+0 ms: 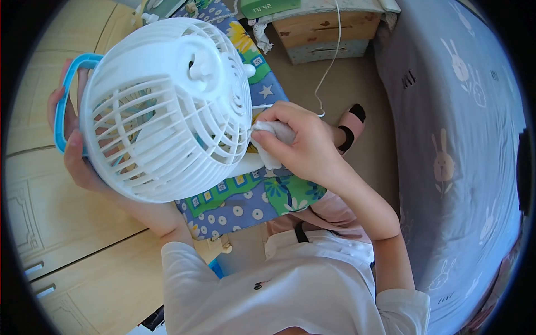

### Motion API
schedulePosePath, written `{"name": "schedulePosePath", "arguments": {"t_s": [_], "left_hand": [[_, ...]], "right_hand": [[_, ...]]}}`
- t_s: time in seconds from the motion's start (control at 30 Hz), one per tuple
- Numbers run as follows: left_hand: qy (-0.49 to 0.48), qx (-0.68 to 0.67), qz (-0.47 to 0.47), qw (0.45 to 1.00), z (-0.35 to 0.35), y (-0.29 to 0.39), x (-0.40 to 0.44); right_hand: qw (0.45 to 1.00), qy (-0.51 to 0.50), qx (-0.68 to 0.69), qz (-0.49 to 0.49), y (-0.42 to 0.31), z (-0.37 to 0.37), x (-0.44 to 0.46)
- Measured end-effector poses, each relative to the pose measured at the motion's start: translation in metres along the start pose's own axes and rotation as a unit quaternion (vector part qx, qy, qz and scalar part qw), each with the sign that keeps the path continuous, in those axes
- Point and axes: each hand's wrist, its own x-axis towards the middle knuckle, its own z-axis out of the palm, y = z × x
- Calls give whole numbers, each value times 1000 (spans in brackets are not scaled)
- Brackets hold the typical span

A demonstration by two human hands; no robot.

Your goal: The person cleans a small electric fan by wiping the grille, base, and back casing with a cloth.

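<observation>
A white fan (148, 125) with a slatted round cage is tilted, its back housing turned up and to the right. My left hand (81, 162) grips the fan at its left side, fingers behind the light-blue handle (66, 92). Pinched in my right hand (310, 142) is a white cloth (272, 152), bunched up and touching the right edge of the fan's back. Below the fan lies a blue and green patterned tablecloth (240, 209). The fan's front is mostly hidden from me.
Pale cabinets (50, 212) line the left side. A small drawer unit (329, 33) stands at the back with a green digital clock (268, 6) on it. A white cable (335, 50) hangs down in front. A bed with a grey-blue rabbit-print cover (441, 111) fills the right.
</observation>
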Motion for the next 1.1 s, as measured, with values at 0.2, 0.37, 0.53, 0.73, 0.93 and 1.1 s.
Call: {"name": "schedulePosePath", "arguments": {"t_s": [0.2,0.37,0.53,0.73,0.93,1.1], "left_hand": [[10,30,-2,999,1,3,1],[3,27,-4,1000,3,4,-1],[-8,17,10,1000,-8,0,4],[-14,25,3,1000,-5,2,4],[25,36,1,999,7,6,-2],[11,39,-4,999,-3,3,1]], "right_hand": [[999,21,36,7,-18,6,-8],[998,2,8,58,-10,4,-3],[998,15,56,-21,-17,8,-10],[999,25,44,-5,-21,7,-8],[997,70,7,-14,-9,14,-4],[974,-48,182,124,-21,4,-9]]}}
